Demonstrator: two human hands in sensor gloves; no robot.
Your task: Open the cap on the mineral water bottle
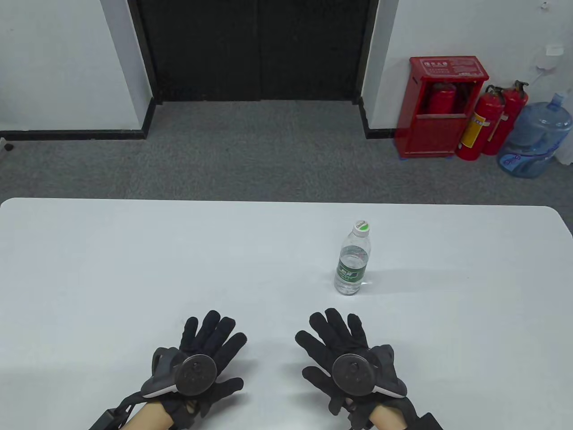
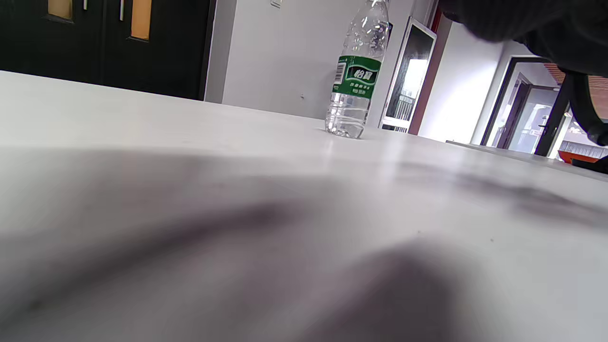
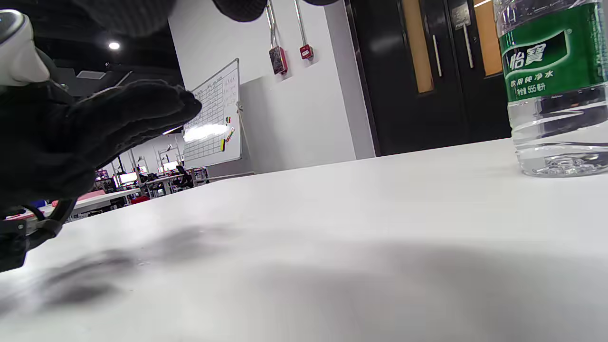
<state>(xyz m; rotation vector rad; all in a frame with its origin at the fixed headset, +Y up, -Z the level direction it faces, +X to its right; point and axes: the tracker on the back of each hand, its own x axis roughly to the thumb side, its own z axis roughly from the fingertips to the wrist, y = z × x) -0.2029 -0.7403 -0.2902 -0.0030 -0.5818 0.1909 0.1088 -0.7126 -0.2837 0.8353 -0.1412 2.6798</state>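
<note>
A clear mineral water bottle [image 1: 352,264] with a green label stands upright on the white table [image 1: 134,268], right of centre. Its white and green cap [image 1: 361,227] sits on the neck. My left hand [image 1: 203,354] lies open near the table's front edge, fingers spread, empty. My right hand [image 1: 342,349] lies open beside it, fingers spread, empty, a short way in front of the bottle. The bottle shows in the left wrist view [image 2: 355,80] and, cut off at the right edge, in the right wrist view [image 3: 555,90]. The left hand [image 3: 85,137] appears at the left there.
Beyond the table's far edge are grey carpet, a red extinguisher cabinet [image 1: 441,105], two fire extinguishers [image 1: 490,121] and a blue water jug [image 1: 535,139]. A dark double door [image 1: 255,49] is at the back.
</note>
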